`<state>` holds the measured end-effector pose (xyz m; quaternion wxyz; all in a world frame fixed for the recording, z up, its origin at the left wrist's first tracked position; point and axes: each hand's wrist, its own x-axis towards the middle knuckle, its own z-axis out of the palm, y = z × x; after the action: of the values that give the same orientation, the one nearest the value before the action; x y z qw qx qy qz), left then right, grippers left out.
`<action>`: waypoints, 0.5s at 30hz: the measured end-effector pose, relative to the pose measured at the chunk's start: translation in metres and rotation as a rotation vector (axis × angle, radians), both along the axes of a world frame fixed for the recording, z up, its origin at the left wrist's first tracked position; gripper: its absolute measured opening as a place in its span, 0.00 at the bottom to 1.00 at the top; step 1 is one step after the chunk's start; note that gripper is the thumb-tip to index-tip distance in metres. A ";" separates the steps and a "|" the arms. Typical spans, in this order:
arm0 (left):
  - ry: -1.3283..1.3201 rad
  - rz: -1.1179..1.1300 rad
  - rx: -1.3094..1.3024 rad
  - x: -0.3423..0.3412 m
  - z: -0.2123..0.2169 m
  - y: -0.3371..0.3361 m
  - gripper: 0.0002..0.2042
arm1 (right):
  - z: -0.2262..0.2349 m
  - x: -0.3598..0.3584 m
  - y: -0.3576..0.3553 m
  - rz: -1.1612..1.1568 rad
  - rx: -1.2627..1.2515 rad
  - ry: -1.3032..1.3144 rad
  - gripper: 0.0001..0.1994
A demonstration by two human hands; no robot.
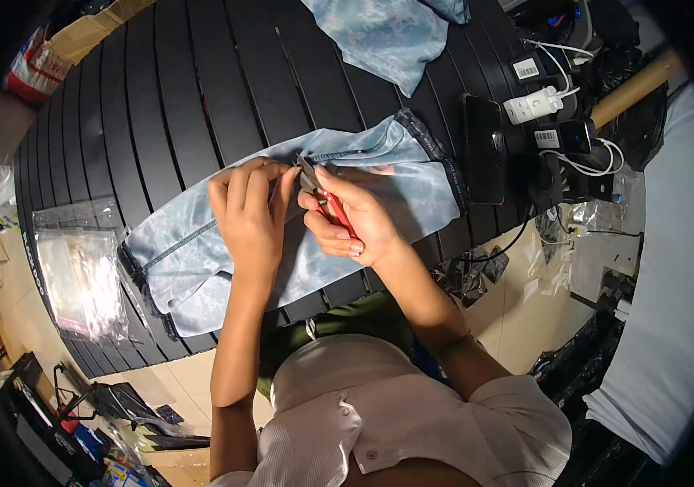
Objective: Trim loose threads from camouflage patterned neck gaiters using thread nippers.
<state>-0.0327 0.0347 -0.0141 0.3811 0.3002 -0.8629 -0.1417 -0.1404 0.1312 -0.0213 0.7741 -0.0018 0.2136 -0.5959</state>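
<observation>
As the head view shows, the right hand (356, 221) grips red-handled pliers (335, 209), their nose at the blue cloth (306, 252) lying along the near edge of the worktop (160, 105). The left hand (248, 215) presses thumb and fingertips together beside the nose; what they pinch is too small to tell. Packets (83, 276) lie at the near left corner, another cloth (395, 40) at the far edge.
</observation>
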 end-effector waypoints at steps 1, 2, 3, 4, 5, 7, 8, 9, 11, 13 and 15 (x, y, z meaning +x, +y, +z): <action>-0.013 -0.011 -0.022 0.002 -0.001 0.001 0.09 | -0.001 -0.001 0.001 0.004 0.003 0.006 0.22; -0.012 -0.007 -0.023 0.002 -0.003 0.001 0.09 | -0.001 -0.002 0.002 0.009 0.006 0.013 0.22; -0.013 0.000 -0.076 0.003 -0.004 0.002 0.09 | -0.001 -0.002 0.003 0.013 0.005 0.014 0.22; -0.014 0.006 -0.129 0.003 -0.006 0.002 0.10 | -0.001 -0.003 0.004 0.023 -0.005 0.033 0.22; -0.014 0.012 -0.129 0.004 -0.007 0.003 0.10 | -0.001 -0.004 0.005 0.033 -0.014 0.052 0.22; -0.022 0.007 -0.129 0.006 -0.008 0.004 0.11 | 0.000 -0.006 0.005 0.044 -0.020 0.077 0.22; 0.015 -0.003 -0.126 0.006 -0.010 0.003 0.11 | 0.000 -0.007 0.006 0.056 -0.024 0.087 0.22; 0.014 0.003 -0.126 0.006 -0.011 0.003 0.11 | 0.000 -0.008 0.005 0.068 -0.027 0.097 0.22; 0.030 -0.011 -0.104 0.008 -0.011 0.004 0.10 | 0.001 -0.008 0.005 0.073 -0.030 0.110 0.21; 0.045 -0.005 -0.105 0.007 -0.011 0.004 0.10 | 0.002 -0.008 0.004 0.074 -0.032 0.124 0.21; 0.061 -0.003 -0.104 0.007 -0.011 0.004 0.10 | 0.003 -0.008 0.004 0.090 -0.017 0.157 0.21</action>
<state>-0.0256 0.0386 -0.0249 0.4220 0.2742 -0.8575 -0.1065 -0.1488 0.1353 -0.0187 0.7809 -0.0647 0.2683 -0.5604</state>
